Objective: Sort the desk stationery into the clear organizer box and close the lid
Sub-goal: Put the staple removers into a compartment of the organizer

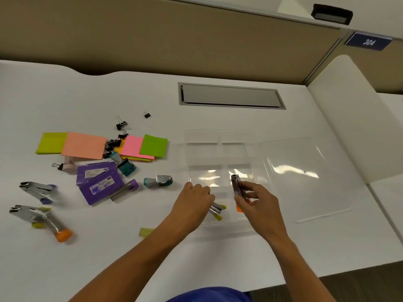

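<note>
The clear organizer box (219,136) lies open on the white desk, its clear lid (301,175) flat to its right. My right hand (259,203) grips a metal staple remover with orange tips (237,188) over the box's near right compartment. My left hand (194,201) hangs over the near left compartment, fingers curled above a metal staple remover with yellow-green tips (218,211) that lies in the box; whether it grips that tool is hidden. Sticky note pads (84,144), binder clips (121,125) and purple staple boxes (98,182) lie to the left.
At the far left lie several more staple removers (38,189) and an orange-ended tool (58,229). A teal tool (159,182) sits just left of the box. A grey cable hatch (231,95) is set into the desk behind. The desk's front edge runs close on the right.
</note>
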The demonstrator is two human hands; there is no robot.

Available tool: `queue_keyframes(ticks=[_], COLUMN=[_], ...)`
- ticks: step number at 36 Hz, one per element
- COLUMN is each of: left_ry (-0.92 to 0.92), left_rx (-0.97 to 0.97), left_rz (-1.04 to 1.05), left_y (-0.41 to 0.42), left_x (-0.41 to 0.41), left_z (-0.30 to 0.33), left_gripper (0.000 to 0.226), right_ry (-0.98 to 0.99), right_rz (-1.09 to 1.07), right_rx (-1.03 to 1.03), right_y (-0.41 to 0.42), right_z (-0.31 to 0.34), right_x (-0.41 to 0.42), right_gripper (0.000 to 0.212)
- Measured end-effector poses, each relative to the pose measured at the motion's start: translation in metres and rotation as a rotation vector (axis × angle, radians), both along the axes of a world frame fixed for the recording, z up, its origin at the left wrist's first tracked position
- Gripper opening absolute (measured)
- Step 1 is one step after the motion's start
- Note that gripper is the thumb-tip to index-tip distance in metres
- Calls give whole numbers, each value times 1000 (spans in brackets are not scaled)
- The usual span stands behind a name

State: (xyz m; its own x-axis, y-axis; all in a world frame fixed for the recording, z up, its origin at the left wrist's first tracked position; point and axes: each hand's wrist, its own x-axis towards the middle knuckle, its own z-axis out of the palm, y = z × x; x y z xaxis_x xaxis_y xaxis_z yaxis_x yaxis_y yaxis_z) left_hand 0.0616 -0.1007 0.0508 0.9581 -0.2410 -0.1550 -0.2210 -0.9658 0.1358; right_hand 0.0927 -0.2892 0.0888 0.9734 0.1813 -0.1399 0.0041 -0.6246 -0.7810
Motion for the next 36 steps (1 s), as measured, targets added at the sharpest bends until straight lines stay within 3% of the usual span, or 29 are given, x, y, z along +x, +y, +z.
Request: queue_keyframes(ticks=[12,20,28,31,36], left_ry=[62,63,81,-17,-313], left_rx=[120,90,-57,-181,-479], left_rz=[8,-13,9,65,171], left_y=[2,7,28,37,53], left_x=[-1,-4,-7,-14,-34], left_z=[-6,-14,-7,-1,-3], left_gripper=[14,14,22,15,21], right_ry=[-41,-106,-270,-386,-404], right_rz=[59,239,392,434,494], right_rx=[-64,-279,-550,-622,-739], right_y=[8,23,41,47,60], right_z=[-9,-21,-19,-25,-31], right_x=[-3,-7,-3,-2,-3], right_gripper=[32,35,32,32,15])
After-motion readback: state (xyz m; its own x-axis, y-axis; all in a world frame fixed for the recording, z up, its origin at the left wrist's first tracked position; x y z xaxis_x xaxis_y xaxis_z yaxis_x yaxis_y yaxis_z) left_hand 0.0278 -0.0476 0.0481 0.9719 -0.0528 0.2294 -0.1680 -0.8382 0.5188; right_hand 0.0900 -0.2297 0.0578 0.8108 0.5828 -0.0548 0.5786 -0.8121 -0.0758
